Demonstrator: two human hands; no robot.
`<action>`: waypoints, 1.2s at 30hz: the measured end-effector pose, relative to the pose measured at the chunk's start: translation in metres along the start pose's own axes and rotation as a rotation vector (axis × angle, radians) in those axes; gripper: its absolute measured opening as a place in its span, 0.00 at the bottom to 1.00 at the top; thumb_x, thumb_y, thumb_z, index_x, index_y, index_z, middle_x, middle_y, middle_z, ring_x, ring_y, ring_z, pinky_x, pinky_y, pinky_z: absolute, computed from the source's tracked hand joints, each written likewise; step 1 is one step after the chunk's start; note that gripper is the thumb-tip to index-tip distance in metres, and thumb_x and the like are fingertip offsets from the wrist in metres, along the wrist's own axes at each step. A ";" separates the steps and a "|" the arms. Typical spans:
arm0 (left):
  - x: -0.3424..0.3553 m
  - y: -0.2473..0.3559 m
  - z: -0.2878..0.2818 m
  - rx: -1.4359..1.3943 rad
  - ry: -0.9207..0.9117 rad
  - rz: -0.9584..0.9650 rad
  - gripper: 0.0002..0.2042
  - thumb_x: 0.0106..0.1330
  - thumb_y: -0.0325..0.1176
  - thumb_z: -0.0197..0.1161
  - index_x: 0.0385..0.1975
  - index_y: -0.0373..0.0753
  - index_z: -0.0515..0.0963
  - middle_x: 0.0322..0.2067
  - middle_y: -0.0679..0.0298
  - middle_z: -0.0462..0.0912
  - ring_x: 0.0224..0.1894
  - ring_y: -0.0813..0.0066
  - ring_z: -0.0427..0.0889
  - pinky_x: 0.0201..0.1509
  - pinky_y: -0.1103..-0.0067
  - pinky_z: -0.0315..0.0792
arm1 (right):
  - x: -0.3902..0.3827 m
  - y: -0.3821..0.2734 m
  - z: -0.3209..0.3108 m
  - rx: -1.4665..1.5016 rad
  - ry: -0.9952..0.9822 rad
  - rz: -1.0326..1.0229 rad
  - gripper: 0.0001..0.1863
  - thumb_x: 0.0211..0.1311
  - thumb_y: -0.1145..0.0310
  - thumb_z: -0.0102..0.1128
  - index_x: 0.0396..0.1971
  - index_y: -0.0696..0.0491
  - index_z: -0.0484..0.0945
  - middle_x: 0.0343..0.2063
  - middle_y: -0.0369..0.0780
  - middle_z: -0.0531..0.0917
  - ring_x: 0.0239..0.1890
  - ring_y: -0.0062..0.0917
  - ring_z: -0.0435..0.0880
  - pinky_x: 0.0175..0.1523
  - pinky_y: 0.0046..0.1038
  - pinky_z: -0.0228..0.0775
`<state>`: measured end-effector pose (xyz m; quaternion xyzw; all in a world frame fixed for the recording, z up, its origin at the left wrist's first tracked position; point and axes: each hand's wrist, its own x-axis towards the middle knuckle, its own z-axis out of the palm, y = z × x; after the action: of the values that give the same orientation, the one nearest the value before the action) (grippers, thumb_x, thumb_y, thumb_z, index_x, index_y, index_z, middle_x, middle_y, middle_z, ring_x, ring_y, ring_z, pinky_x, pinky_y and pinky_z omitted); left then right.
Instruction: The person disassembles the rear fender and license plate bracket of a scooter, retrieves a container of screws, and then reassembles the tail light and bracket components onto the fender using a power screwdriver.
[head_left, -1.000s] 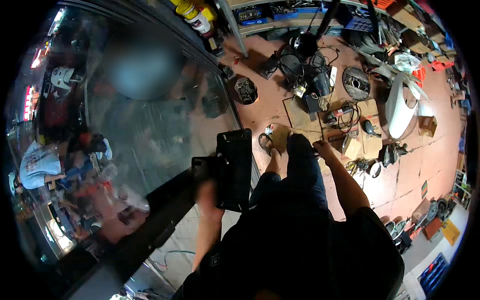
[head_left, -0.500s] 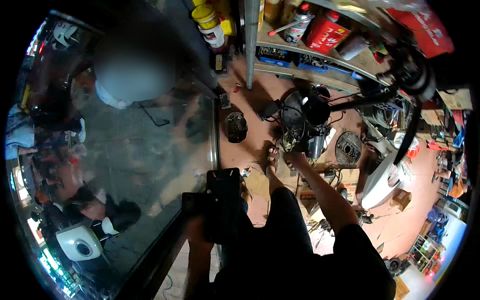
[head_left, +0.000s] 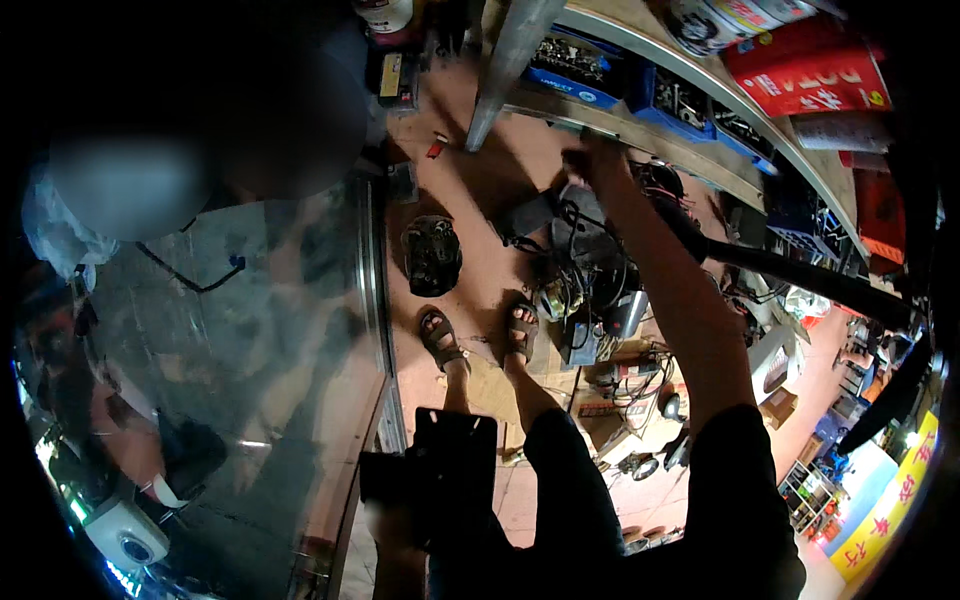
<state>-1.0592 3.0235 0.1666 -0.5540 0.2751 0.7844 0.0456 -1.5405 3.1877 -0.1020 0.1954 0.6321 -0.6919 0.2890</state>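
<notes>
My right arm stretches far forward, and my right hand [head_left: 597,160] is at the lower edge of the shelf, above a heap of cables and dark metal parts [head_left: 590,235]. Its fingers are in shadow and blurred, so what they touch is hard to make out. Low in front of me, my left hand [head_left: 388,528] grips a flat black plate-like thing [head_left: 455,460] with slots near its top edge. A smaller black block sits at that plate's left side. On the floor ahead of my feet lies a dark, greasy metal part [head_left: 432,256].
Blue bins [head_left: 670,105] of small hardware fill the shelf beside a red container [head_left: 810,70]. A metal post [head_left: 512,75] stands at its left end. A black pole [head_left: 800,268] crosses on the right. Flattened cardboard [head_left: 490,385] lies underfoot; a metal-edged threshold [head_left: 372,270] runs along the left.
My right hand has gone from beside the cables and metal parts forward to the shelf's lower edge. The view has shifted closer to the shelf. My left hand still has the black plate-like thing.
</notes>
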 end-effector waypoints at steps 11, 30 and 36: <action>0.024 0.001 -0.023 0.048 -0.012 0.042 0.24 0.58 0.30 0.49 0.56 0.31 0.66 0.51 0.55 0.75 0.52 0.64 0.76 0.55 0.70 0.72 | 0.175 -0.022 0.052 0.488 -0.200 0.039 0.16 0.66 0.58 0.45 0.44 0.53 0.75 0.40 0.42 0.81 0.37 0.33 0.82 0.37 0.35 0.81; -0.106 -0.078 -0.058 0.765 0.054 0.550 0.19 0.60 0.33 0.54 0.51 0.35 0.72 0.47 0.60 0.78 0.49 0.66 0.78 0.52 0.70 0.73 | -0.331 0.106 -0.102 -0.260 0.112 0.251 0.14 0.63 0.56 0.51 0.36 0.51 0.74 0.22 0.36 0.79 0.15 0.22 0.76 0.15 0.24 0.67; -0.203 -0.057 0.020 -0.585 0.058 0.086 0.20 0.50 0.32 0.60 0.45 0.34 0.74 0.39 0.58 0.80 0.43 0.61 0.79 0.50 0.66 0.73 | -0.467 0.048 -0.107 -0.612 -0.256 0.652 0.15 0.62 0.57 0.51 0.37 0.53 0.73 0.20 0.38 0.78 0.14 0.23 0.76 0.15 0.25 0.66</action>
<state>-0.9771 3.1280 0.3307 -0.5537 0.0619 0.8154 -0.1573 -1.1665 3.3633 0.1449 0.2025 0.6722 -0.3650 0.6114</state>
